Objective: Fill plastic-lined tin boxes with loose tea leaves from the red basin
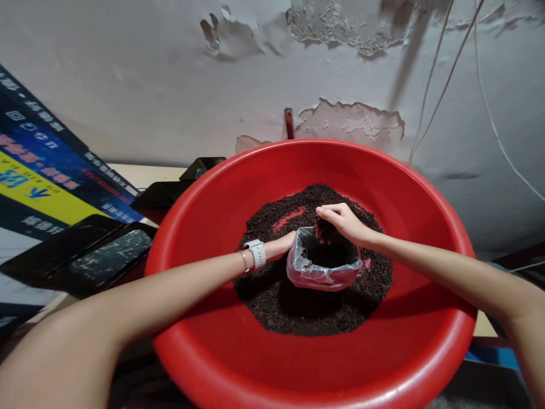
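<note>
Dark loose soil [264,307] lies heaped in a wide red basin [204,352]. Above it is a box-shaped clear plastic bag [326,279], its square mouth facing up and dark soil inside. My left hand [286,245], with a pale watch and a bracelet on the wrist, grips the bag's left side; its fingertips are mostly hidden behind the plastic. Over the far side of the mouth is my right hand [343,221], fingers curled downward around a clump of dark soil. Whether the bag rests on the soil beneath or hangs just over it I cannot tell.
Black plastic trays [110,258] stand left of the basin, beside a printed blue and yellow banner [46,176]. Behind is a wall [149,85] with peeling plaster. Thin cords [443,79] hang at the right. Patches of red basin floor show through the soil.
</note>
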`<state>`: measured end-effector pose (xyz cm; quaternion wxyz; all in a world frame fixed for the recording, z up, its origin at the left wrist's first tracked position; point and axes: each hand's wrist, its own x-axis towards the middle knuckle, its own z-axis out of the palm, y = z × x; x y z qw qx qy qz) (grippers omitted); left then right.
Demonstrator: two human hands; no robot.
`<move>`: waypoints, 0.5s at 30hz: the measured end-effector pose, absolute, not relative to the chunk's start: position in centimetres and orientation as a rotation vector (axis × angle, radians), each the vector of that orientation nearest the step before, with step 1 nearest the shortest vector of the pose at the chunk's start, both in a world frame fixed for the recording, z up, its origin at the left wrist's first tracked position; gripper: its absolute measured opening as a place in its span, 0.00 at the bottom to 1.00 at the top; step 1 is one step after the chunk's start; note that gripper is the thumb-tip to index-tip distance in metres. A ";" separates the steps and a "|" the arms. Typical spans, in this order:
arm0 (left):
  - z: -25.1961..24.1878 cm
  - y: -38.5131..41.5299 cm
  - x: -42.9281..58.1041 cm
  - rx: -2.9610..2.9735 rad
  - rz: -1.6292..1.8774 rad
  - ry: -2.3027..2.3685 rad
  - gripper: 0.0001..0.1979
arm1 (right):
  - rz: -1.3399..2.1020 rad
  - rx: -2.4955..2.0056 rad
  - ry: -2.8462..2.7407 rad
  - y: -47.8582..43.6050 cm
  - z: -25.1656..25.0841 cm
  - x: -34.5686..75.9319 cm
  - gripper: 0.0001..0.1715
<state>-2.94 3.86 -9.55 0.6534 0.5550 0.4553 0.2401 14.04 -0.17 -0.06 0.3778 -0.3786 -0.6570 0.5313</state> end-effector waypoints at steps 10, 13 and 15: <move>-9.6 3.8 -2.8 1.229 0.522 1.043 0.14 | 1.469 -1.013 -1.586 -0.4 0.0 13.9 0.29; -10.3 4.1 -2.8 1.211 0.526 1.047 0.13 | 1.477 -0.997 -1.578 -0.4 0.0 14.0 0.30; -10.5 4.3 -2.8 1.196 0.547 1.043 0.12 | 1.465 -0.997 -1.580 -0.3 0.0 14.0 0.29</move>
